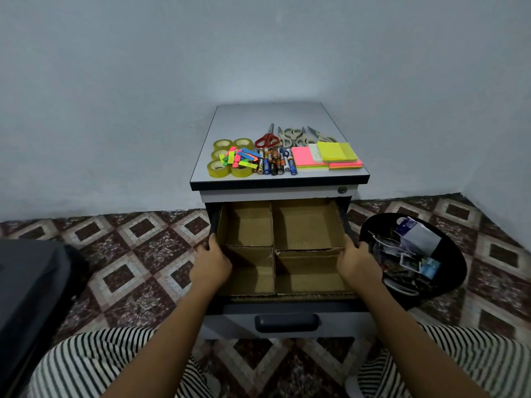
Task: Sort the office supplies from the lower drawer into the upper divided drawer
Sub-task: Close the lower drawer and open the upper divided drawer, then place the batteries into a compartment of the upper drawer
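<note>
The upper drawer (283,308) of a small cabinet stands pulled out, lined with a cardboard divider (273,225) that forms several empty compartments. My left hand (211,264) grips the drawer's left side wall and my right hand (357,264) grips its right side wall. On the cabinet top (273,116) lie tape rolls (219,168), coloured sticky flags (240,158), batteries (275,163), scissors (287,137) and pads of sticky notes (330,155). The lower drawer is hidden under the open one.
A black bin (448,242) with papers and wrappers stands on the tiled floor right of the cabinet. A dark grey object (31,285) sits at the left edge. My knees in striped trousers (94,357) frame the drawer front. A wall stands close behind the cabinet.
</note>
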Demonstrator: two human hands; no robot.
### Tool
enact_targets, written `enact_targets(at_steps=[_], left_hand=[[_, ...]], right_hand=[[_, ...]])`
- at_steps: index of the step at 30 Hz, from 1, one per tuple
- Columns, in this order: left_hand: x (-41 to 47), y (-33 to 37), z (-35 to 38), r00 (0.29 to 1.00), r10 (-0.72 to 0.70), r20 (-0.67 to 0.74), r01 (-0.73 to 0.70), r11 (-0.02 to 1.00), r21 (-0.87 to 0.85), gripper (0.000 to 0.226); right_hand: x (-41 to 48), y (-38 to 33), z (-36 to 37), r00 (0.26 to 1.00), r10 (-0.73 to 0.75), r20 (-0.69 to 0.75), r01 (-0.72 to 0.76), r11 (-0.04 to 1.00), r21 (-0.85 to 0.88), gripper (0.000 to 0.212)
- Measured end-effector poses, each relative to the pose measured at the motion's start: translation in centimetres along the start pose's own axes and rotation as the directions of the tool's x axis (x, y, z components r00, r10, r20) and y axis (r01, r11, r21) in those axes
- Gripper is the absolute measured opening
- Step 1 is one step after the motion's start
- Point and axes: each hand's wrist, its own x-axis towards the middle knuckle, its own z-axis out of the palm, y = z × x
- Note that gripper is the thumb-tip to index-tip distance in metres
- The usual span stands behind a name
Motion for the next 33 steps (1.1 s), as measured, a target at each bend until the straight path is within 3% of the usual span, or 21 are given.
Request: enact_targets(at_steps=[10,18,24,28,33], left_hand=[[-0.6,-0.8,0.6,0.998,0.039,-0.038,-0.032,0.986,0.162,0.071],[-0.8,-1.2,0.8,0.998,0.042,-0.039,-0.035,0.985,0.171,0.072],[-0.9,-1.1,0.8,0.999,0.034,-0.032,-0.03,0.991,0.127,0.072],[-0.6,-1.2,0.6,1.0,0.024,-0.016,-0.023,0.998,0.057,0.07],[-0.1,-0.6,0.0,0.999,0.049,-0.02,-0.049,0.999,0.001,0.059]], right_hand=[[0.0,1.1,0.9,0.999,-0.026,-0.032,0.023,0.996,-0.089,0.057],[-0.2,1.4,1.1,0.998,-0.047,-0.046,0.043,0.995,-0.092,0.06],[-0.4,1.6,1.2,0.996,-0.062,-0.063,0.055,0.993,-0.106,0.063],[-0.2,1.2,0.7,0.998,-0.044,-0.042,0.041,0.996,-0.079,0.055],[-0.3,0.0,-0.4,0.988,-0.084,-0.127,0.07,0.992,-0.109,0.045]])
